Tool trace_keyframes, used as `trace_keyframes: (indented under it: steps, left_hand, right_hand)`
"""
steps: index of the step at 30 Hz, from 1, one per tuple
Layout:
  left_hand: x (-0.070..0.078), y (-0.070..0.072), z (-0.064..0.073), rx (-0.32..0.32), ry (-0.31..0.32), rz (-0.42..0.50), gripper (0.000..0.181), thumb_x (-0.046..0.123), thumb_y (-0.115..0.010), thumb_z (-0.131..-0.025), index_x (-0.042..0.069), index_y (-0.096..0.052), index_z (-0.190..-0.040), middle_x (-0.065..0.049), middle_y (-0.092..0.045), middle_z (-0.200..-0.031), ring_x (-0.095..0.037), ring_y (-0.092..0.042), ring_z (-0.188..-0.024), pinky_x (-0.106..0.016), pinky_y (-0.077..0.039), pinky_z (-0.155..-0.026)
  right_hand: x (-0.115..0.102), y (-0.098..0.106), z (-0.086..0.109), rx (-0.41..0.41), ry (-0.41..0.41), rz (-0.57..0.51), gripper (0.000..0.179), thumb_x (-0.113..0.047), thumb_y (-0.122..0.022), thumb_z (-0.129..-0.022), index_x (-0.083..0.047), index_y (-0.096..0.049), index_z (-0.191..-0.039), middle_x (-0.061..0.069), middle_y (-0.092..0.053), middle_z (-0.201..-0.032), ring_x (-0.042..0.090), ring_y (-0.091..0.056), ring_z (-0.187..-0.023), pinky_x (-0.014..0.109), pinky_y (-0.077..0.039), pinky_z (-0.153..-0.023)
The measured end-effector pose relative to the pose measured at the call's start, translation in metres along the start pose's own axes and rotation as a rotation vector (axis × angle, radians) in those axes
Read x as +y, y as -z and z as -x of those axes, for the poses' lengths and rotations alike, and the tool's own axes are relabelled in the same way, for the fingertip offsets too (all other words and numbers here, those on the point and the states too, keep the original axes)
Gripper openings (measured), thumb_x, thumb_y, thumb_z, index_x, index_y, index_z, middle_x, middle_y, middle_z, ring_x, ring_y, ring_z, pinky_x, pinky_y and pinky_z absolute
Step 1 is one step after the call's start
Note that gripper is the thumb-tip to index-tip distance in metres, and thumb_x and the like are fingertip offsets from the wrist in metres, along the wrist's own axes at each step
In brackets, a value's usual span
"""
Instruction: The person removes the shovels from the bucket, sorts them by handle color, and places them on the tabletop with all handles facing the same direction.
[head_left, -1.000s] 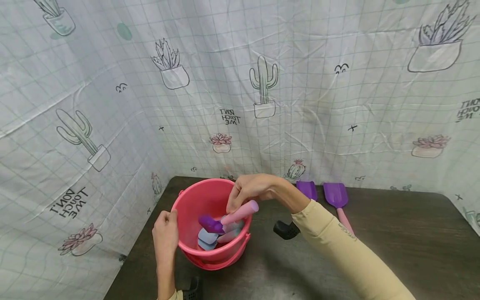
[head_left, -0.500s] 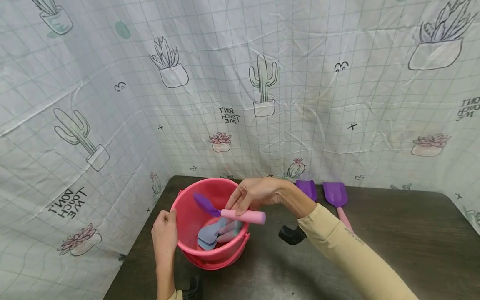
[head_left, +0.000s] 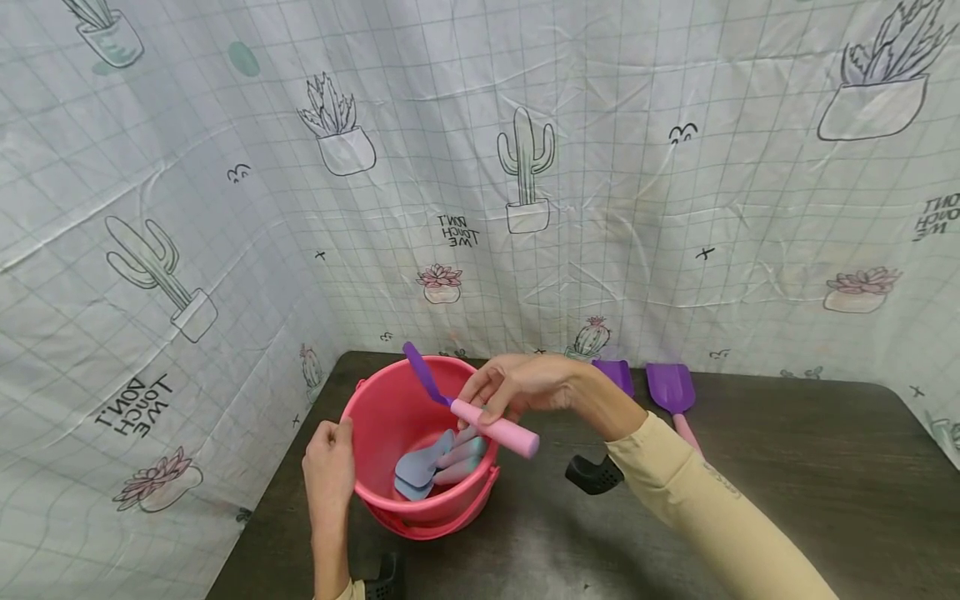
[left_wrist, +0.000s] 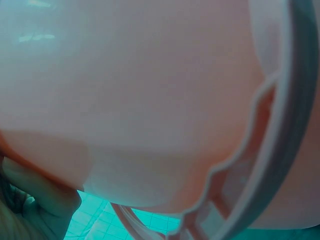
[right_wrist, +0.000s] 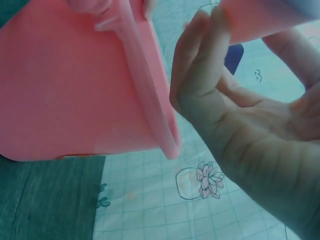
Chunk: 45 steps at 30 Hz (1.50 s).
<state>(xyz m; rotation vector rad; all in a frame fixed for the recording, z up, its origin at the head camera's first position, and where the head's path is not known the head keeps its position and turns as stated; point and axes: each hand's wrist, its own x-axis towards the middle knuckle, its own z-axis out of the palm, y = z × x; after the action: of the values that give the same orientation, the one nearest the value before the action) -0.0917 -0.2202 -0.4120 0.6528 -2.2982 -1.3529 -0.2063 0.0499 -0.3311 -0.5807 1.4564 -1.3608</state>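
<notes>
My right hand (head_left: 528,383) pinches the pink handle of a small toy shovel (head_left: 422,371) with a purple blade, above the right rim of a pink bucket (head_left: 382,404). The blade points up and to the left over the bucket's mouth. My left hand (head_left: 328,458) grips the bucket's left rim. At the bucket's bottom lie several toy tools (head_left: 416,468) with pale blue heads and pink-and-teal handles. The left wrist view shows mostly the bucket's wall (left_wrist: 140,90). In the right wrist view, fingers and thumb hold the handle (right_wrist: 265,20), and most of the blade is hidden.
Two more purple shovels lie at the table's back edge: one (head_left: 672,387) with a pink handle, the other (head_left: 615,377) partly behind my right arm. The bucket's handle (head_left: 457,523) hangs down its front. A printed curtain (head_left: 630,208) stands behind the dark table (head_left: 795,483).
My right hand has raised the shovel out of the bucket and moved slightly right. Its blade has swung from low in the bucket to above the rim. The left hand stays on the rim.
</notes>
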Motion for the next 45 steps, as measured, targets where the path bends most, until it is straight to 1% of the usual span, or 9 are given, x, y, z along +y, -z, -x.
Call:
trace_keyframes:
  steps: [4,8,12,17,22,29,33,40,45]
  left_hand:
    - [0.000,-0.001,0.000,0.001,0.004,0.004,0.029,0.024,-0.047,-0.107,0.004,-0.052,-0.086,-0.008,-0.050,-0.074,-0.021,-0.049,-0.068,-0.035,-0.040,-0.058]
    - [0.000,-0.002,0.000,0.001,0.001,0.008,0.029,0.024,-0.048,-0.107,0.004,-0.051,-0.086,-0.007,-0.049,-0.073,-0.021,-0.049,-0.066,-0.034,-0.040,-0.056]
    - [0.000,-0.001,0.001,0.000,-0.018,0.013,0.030,0.024,-0.048,-0.107,0.005,-0.049,-0.084,-0.006,-0.046,-0.070,-0.020,-0.048,-0.063,-0.034,-0.039,-0.056]
    - [0.000,-0.001,0.002,0.001,-0.021,0.013,0.031,0.025,-0.048,-0.107,0.005,-0.049,-0.083,-0.005,-0.045,-0.069,-0.019,-0.048,-0.062,-0.035,-0.039,-0.055]
    - [0.002,-0.001,0.002,-0.004,-0.019,0.016,0.031,0.024,-0.047,-0.107,0.004,-0.049,-0.084,-0.006,-0.046,-0.070,-0.019,-0.048,-0.062,-0.035,-0.039,-0.055]
    - [0.002,-0.001,0.003,-0.007,-0.019,0.016,0.031,0.025,-0.047,-0.107,0.004,-0.049,-0.084,-0.006,-0.045,-0.070,-0.020,-0.047,-0.063,-0.036,-0.039,-0.056]
    - [0.002,-0.001,0.002,-0.004,-0.018,0.012,0.031,0.025,-0.047,-0.107,0.004,-0.050,-0.084,-0.006,-0.046,-0.070,-0.020,-0.047,-0.064,-0.036,-0.039,-0.057]
    - [0.002,-0.001,0.002,-0.006,-0.014,0.010,0.032,0.026,-0.047,-0.107,0.004,-0.050,-0.084,-0.006,-0.046,-0.071,-0.020,-0.048,-0.064,-0.036,-0.039,-0.057]
    - [0.002,-0.001,0.002,-0.008,-0.012,0.007,0.031,0.025,-0.047,-0.107,0.004,-0.050,-0.085,-0.007,-0.046,-0.071,-0.020,-0.047,-0.064,-0.036,-0.039,-0.058]
  right_hand:
    - [0.000,0.002,0.005,0.033,0.019,-0.012,0.040,-0.004,-0.068,-0.087,0.006,-0.060,-0.126,0.016,-0.075,-0.107,0.027,-0.072,-0.099,0.039,-0.059,-0.080]
    - [-0.001,0.005,0.010,0.107,0.040,-0.011,0.033,-0.006,-0.069,-0.088,0.000,-0.062,-0.120,0.011,-0.074,-0.102,0.024,-0.071,-0.095,0.039,-0.059,-0.076]
    - [0.000,0.008,0.015,0.160,0.077,-0.025,0.030,-0.007,-0.068,-0.090,0.001,-0.063,-0.119,0.009,-0.073,-0.100,0.021,-0.069,-0.091,0.035,-0.057,-0.075]
    - [0.002,0.013,0.022,0.185,0.135,-0.040,0.031,-0.009,-0.064,-0.095,0.003,-0.064,-0.123,0.011,-0.075,-0.101,0.022,-0.069,-0.092,0.031,-0.056,-0.077]
    - [0.003,0.017,0.027,0.205,0.169,-0.075,0.028,-0.009,-0.061,-0.098,0.001,-0.067,-0.124,0.012,-0.075,-0.101,0.023,-0.071,-0.094,0.029,-0.055,-0.078]
    - [0.004,0.024,0.035,0.286,0.178,-0.054,0.027,-0.011,-0.061,-0.099,-0.006,-0.070,-0.124,0.009,-0.075,-0.103,0.017,-0.069,-0.092,0.026,-0.051,-0.075]
    - [0.004,0.027,0.037,0.326,0.174,-0.070,0.021,-0.013,-0.059,-0.101,-0.013,-0.073,-0.117,0.005,-0.075,-0.100,0.015,-0.068,-0.089,0.025,-0.049,-0.072]
    - [0.007,0.032,0.044,0.423,0.195,-0.132,0.020,-0.013,-0.053,-0.105,-0.018,-0.073,-0.106,0.000,-0.075,-0.094,0.012,-0.068,-0.087,0.024,-0.049,-0.074]
    - [0.009,0.035,0.051,0.456,0.200,-0.189,0.022,-0.011,-0.053,-0.105,-0.020,-0.073,-0.102,-0.001,-0.074,-0.094,0.013,-0.066,-0.087,0.026,-0.047,-0.074]
